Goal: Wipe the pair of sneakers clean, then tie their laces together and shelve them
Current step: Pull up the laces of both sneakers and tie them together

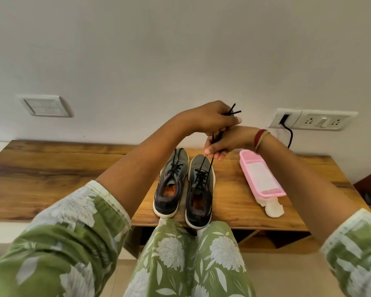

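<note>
Two dark grey sneakers with white soles stand side by side, toes toward the wall, on a wooden bench top [51,168]: the left sneaker [171,185] and the right sneaker [200,189]. Black laces [210,166] rise taut from the shoes to my hands. My left hand [208,118] is raised above the shoes and grips the lace ends, whose tips stick out past its fingers. Just below it, my right hand [225,142] pinches the same laces lower down.
A pink wipes pack [260,176] with a crumpled white wipe [273,207] at its near end lies right of the shoes. A switch plate [45,106] and a socket strip [313,120] with a black cord are on the wall. Open shelf compartments [266,239] show under the bench.
</note>
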Tool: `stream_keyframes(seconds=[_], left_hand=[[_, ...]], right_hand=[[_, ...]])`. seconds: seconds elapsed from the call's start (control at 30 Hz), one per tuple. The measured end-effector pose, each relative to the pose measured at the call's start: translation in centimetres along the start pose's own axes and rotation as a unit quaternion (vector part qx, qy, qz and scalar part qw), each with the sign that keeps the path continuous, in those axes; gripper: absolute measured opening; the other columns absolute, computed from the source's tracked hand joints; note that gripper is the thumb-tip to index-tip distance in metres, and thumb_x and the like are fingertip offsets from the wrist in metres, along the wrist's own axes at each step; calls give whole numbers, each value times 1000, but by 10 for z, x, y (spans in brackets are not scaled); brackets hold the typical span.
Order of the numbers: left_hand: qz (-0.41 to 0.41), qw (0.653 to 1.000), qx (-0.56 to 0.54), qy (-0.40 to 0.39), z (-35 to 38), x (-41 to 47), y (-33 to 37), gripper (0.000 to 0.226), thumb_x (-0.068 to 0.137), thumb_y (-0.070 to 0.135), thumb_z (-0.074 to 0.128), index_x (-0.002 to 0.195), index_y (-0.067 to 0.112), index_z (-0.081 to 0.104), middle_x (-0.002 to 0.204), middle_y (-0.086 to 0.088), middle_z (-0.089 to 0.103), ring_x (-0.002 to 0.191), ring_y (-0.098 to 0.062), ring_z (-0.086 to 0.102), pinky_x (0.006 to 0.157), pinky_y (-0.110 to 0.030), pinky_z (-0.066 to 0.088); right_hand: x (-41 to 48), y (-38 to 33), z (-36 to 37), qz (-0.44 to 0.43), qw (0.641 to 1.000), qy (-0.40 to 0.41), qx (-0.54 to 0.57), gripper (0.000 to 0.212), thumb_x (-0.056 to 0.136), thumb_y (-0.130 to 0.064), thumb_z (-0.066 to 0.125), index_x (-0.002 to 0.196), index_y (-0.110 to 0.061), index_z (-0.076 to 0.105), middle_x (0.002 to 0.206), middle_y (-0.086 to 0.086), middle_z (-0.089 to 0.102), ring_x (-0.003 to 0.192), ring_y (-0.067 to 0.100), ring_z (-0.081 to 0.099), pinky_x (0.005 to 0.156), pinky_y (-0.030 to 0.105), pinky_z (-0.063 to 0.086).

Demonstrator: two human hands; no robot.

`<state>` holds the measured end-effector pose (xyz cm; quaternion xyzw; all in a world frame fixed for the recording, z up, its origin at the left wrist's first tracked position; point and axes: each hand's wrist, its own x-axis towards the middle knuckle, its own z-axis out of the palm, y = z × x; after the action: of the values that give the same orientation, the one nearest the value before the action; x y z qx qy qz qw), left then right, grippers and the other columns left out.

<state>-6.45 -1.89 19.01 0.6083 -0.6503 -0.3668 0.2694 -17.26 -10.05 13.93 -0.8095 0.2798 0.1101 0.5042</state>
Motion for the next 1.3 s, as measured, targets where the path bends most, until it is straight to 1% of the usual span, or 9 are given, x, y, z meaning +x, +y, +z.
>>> stream_keyframes(seconds=[0.17, 0.27, 0.33, 0.43, 0.53, 0.63, 0.87, 1.2, 1.3], left_hand=[[50, 996, -30, 73, -10, -8, 6, 25, 96, 29, 56, 77, 12, 58, 67, 1, 56, 59, -5, 53, 54, -14, 43], [107, 976, -32, 186, -10, -13, 0, 28, 91, 38, 61, 106, 15, 58, 96, 4, 59, 85, -2, 56, 73, -14, 45], [113, 951, -156, 242, -6, -20, -13, 48, 88, 49, 52, 123, 17, 50, 112, 6, 55, 103, -3, 53, 83, -18, 45], [60, 926, -320, 192, 4, -25, -55, 53, 83, 51, 34, 123, 21, 51, 115, 2, 57, 102, -12, 57, 84, -31, 47], [-3, 978, -188, 96, 23, -31, -93, 39, 88, 31, 48, 127, 24, 46, 116, -1, 56, 95, -14, 59, 81, -32, 48], [-20, 997, -80, 7, 40, -27, -100, 60, 86, 21, 68, 138, 25, 38, 104, 0, 55, 82, -8, 58, 79, -25, 48], [34, 997, -49, 43, 33, -3, -75, 22, 90, 27, 64, 95, 5, 67, 76, -6, 61, 67, -16, 57, 71, -35, 47], [79, 990, -97, 64, 7, -6, -47, 9, 92, 10, 60, 96, 7, 67, 77, -1, 65, 65, -4, 64, 66, -20, 54], [63, 988, -122, 68, 9, -5, -47, 15, 96, 9, 54, 95, 1, 67, 74, -3, 63, 61, -4, 62, 65, -19, 55]], right_hand=[[-28, -28, -19, -24, 999, 25, 30, 8, 87, -6, 61, 92, -5, 67, 77, 5, 68, 66, 9, 65, 63, 18, 55], [-37, -37, -24, -21, 999, 31, 9, 10, 86, -6, 62, 94, -2, 67, 81, 8, 69, 69, 12, 67, 64, 19, 55], [-42, -42, -26, -25, 999, 37, 15, 11, 86, -4, 61, 95, 0, 68, 80, 9, 70, 69, 13, 67, 64, 19, 55], [-49, -50, -30, -39, 998, 47, 30, 12, 85, -2, 61, 94, 1, 68, 79, 10, 70, 68, 14, 67, 64, 20, 55], [-53, -59, -32, -50, 997, 51, 20, 14, 86, -4, 60, 96, 2, 68, 81, 13, 68, 67, 14, 66, 63, 20, 55], [-56, -64, -33, -47, 998, 43, 4, 17, 87, -5, 60, 99, 4, 67, 83, 14, 68, 68, 14, 67, 63, 19, 55], [-56, -64, -31, -50, 997, 55, 0, 17, 87, -5, 60, 100, 2, 67, 83, 13, 69, 68, 12, 67, 63, 19, 55], [-73, -66, -39, -94, 987, 126, -28, 19, 87, -2, 60, 105, -3, 66, 91, 14, 69, 70, 12, 67, 65, 17, 55], [-85, -55, -42, -176, 945, 249, 117, 27, 87, -5, 61, 114, -8, 62, 96, 13, 69, 73, 15, 67, 67, 21, 55]])
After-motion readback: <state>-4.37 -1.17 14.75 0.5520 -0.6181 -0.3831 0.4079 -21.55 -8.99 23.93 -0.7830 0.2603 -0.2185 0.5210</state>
